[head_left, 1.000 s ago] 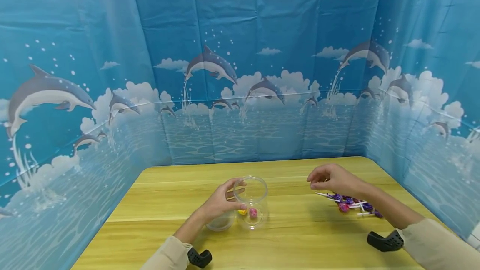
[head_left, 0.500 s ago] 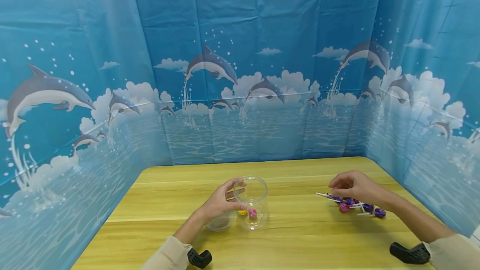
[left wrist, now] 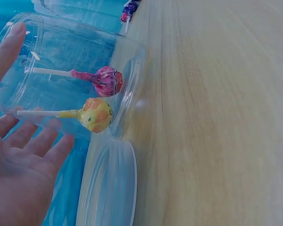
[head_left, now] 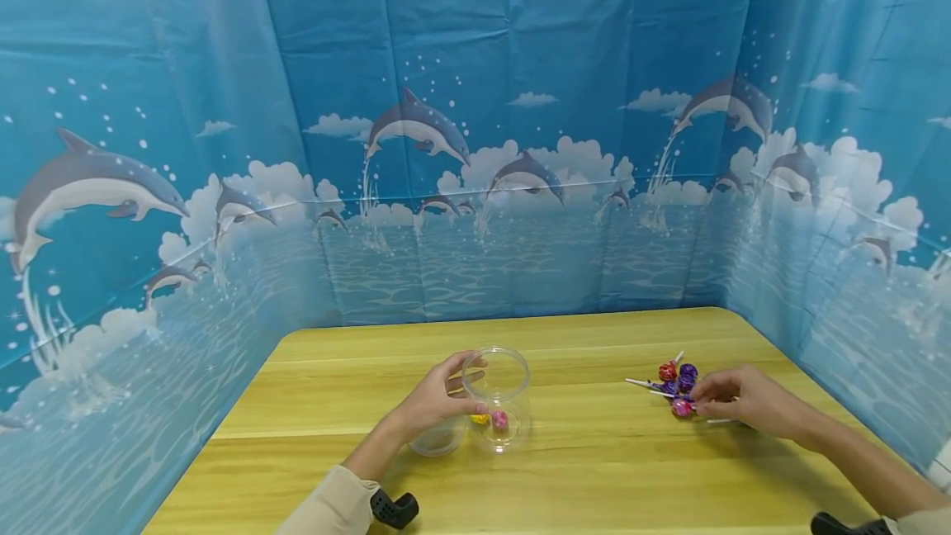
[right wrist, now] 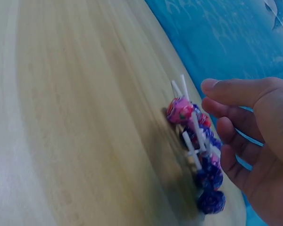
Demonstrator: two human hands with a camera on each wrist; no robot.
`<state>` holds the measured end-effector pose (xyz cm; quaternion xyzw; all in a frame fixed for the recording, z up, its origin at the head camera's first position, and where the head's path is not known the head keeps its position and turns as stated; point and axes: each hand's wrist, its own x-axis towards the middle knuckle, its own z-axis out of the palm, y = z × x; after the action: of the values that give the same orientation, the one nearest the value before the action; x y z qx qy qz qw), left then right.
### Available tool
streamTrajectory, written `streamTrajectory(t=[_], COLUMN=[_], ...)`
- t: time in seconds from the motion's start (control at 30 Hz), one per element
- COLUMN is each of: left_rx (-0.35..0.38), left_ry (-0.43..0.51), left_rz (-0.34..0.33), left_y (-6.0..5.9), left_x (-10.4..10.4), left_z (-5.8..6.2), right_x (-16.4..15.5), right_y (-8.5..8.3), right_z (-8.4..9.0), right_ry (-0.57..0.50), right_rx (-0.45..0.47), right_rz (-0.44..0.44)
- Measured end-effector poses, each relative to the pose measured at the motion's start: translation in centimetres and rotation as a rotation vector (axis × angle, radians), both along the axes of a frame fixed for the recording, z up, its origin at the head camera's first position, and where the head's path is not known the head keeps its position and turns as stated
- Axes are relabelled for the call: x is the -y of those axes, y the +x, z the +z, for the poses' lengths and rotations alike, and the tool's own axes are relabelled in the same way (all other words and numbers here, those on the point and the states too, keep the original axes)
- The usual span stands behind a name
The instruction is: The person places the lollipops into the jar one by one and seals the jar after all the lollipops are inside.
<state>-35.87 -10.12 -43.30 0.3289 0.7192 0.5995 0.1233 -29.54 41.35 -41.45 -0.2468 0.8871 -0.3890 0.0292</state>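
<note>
My left hand holds a clear plastic jar upright, thumb on the near side and fingers round the back. Its mouth is uncovered. Inside stand a pink-wrapped lollipop and a yellow-wrapped lollipop, heads down with white sticks up. A round translucent lid lies by the jar's base, under the left hand. My right hand hovers at a pile of lollipops, fingers loosely bent with nothing between them. The pile has a red lollipop, a pink lollipop and several purple lollipops; the hand partly hides it.
All of this is on a light wooden table with rounded far corners. A blue curtain printed with dolphins hangs behind the far edge and along both sides. Table surface lies between the jar and the lollipop pile.
My right hand has moved right and down towards the near side of the pile, uncovering the red and purple lollipops at the back. The left hand and jar stay in place.
</note>
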Motion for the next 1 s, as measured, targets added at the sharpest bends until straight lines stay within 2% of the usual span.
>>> streamTrajectory(t=[0.07,0.3,0.53,0.63,0.77,0.93,1.0], left_rx=[-0.002,-0.010,-0.009,-0.009,-0.008,-0.006,-0.003], left_ry=[0.001,-0.002,0.004,0.006,0.008,0.003,0.003], left_rz=[-0.001,-0.002,0.006,0.004,-0.001,-0.007,-0.007], left_y=[0.0,0.1,0.0,-0.1,-0.1,-0.1,-0.1], left_x=[0.0,0.0,0.0,0.0,0.1,0.1,0.1], left_z=[0.0,0.1,0.3,0.2,0.1,0.0,0.0], right_x=[-0.5,-1.8,-1.9,-1.8,-1.9,-1.5,-1.3], right_y=[0.0,0.2,0.1,0.2,0.2,0.2,0.3], right_z=[-0.5,-1.4,-2.0,-2.1,-2.1,-2.0,-1.6], right_ry=[0.021,0.098,0.111,0.125,0.163,0.187,0.196], right_rx=[-0.047,-0.102,-0.225,-0.238,-0.268,-0.374,-0.382], right_rz=[0.008,-0.012,0.071,0.081,0.047,0.013,-0.015])
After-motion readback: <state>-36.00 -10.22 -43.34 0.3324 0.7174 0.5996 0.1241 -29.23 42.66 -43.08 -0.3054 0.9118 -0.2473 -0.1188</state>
